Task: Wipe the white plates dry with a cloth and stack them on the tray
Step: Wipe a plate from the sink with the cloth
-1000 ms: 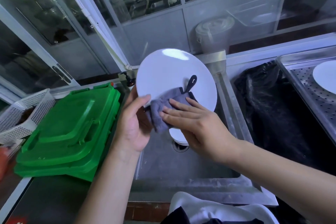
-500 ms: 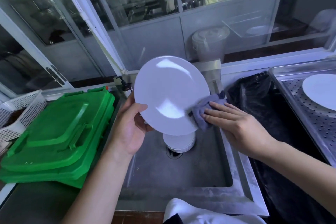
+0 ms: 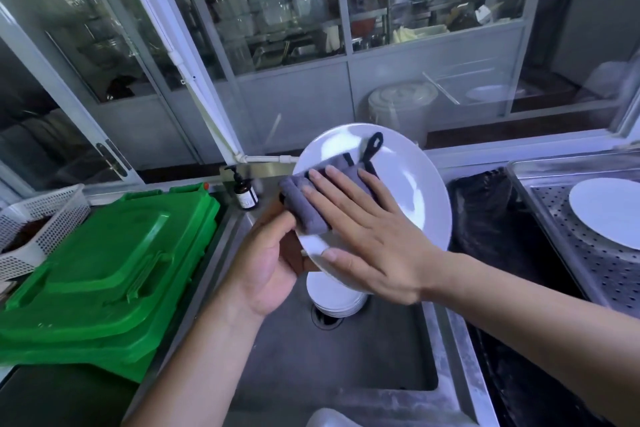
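My left hand (image 3: pixel 266 260) grips the lower left rim of a white plate (image 3: pixel 412 198), held tilted above the sink. My right hand (image 3: pixel 370 229) lies flat with straight fingers and presses a folded grey cloth (image 3: pixel 311 208) against the plate's left face. The cloth's black loop (image 3: pixel 373 144) sticks up over the plate. Under the plate, a short stack of white plates (image 3: pixel 332 298) sits on the sink floor by the drain. At the far right, another white plate (image 3: pixel 609 215) lies on a perforated metal tray (image 3: pixel 561 198).
The steel sink (image 3: pixel 346 364) fills the lower middle. Green plastic lids (image 3: pixel 104 270) are piled to its left, beside a white mesh basket (image 3: pixel 38 218). A small brown pump bottle (image 3: pixel 245 192) stands at the sink's back edge. Black plastic sheeting (image 3: pixel 485 218) lies between sink and tray.
My right hand has swept the cloth from the plate's right edge across to its left side, now lying flat over it. The plate has tilted slightly.
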### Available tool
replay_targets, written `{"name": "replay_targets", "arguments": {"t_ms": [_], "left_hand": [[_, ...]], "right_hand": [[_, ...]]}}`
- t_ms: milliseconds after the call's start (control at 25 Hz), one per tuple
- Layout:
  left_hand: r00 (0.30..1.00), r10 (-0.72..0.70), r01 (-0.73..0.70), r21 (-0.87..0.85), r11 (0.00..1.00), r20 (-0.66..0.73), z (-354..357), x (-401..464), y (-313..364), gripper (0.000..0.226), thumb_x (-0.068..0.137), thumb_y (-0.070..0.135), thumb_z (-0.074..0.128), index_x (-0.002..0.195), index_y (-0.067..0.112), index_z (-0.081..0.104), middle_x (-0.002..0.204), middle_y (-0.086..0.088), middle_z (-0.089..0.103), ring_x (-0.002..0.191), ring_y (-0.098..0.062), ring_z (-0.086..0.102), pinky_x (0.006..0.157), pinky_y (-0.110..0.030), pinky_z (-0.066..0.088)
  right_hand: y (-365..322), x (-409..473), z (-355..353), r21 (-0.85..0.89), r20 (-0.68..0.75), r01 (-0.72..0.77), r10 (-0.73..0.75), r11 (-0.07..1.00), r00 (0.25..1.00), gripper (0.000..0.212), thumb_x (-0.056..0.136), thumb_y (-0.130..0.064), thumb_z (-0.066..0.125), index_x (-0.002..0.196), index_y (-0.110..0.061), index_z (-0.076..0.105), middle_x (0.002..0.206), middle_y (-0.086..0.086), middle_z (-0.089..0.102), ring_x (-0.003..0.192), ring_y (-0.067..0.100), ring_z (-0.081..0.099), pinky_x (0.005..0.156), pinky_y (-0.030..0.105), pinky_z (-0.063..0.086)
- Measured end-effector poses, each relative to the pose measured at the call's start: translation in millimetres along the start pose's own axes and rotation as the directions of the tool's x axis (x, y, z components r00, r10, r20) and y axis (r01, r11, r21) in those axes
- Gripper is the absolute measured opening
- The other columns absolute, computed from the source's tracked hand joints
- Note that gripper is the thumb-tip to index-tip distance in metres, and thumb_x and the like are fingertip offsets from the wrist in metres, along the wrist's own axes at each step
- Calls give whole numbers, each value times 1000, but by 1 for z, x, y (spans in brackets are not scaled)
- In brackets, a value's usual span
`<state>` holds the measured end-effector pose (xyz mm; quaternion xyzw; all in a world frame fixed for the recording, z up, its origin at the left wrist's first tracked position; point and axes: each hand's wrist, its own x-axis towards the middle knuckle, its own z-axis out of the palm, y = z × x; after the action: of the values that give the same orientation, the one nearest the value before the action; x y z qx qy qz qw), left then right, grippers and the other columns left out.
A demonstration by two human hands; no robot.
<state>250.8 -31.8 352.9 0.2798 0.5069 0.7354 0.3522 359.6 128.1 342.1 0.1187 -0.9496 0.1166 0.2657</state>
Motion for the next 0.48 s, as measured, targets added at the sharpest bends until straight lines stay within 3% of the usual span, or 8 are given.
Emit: {"name": "replay_targets", "arguments": {"t_ms": [80, 320, 480], "left_hand": [[1000, -3, 3, 32, 999, 22, 0, -3, 2, 62, 73, 12, 68, 130, 35, 66, 113, -4, 70, 95, -19, 66, 75, -37, 52], [1000, 10, -10, -41, 999, -12, 4, -8, -3, 63, 65, 11, 65, 126, 27, 69, 122, -15, 63, 112, -34, 53, 85, -40, 43], [991, 99, -103, -37, 994, -94, 3, -9, 8, 58, 62, 11, 66, 115, 32, 74, 114, -2, 71, 100, -24, 65, 75, -36, 52]], "right_hand": [[7, 10, -6, -25, 6, -21, 21, 999, 1000, 68, 104, -49, 22, 161, -17, 4, 169, -1, -2, 155, 15, -9, 125, 50, 3], [34, 31, -22, -234, 32, 30, -23, 972, 999, 69, 104, -55, 25, 162, -22, 6, 170, -2, 1, 155, 14, -7, 124, 45, -1], [53, 24, -40, -260, 13, -112, 120, 959, 993, 73, 99, -63, 17, 161, -26, 2, 169, -5, -1, 155, 11, -9, 125, 47, 0]]}}
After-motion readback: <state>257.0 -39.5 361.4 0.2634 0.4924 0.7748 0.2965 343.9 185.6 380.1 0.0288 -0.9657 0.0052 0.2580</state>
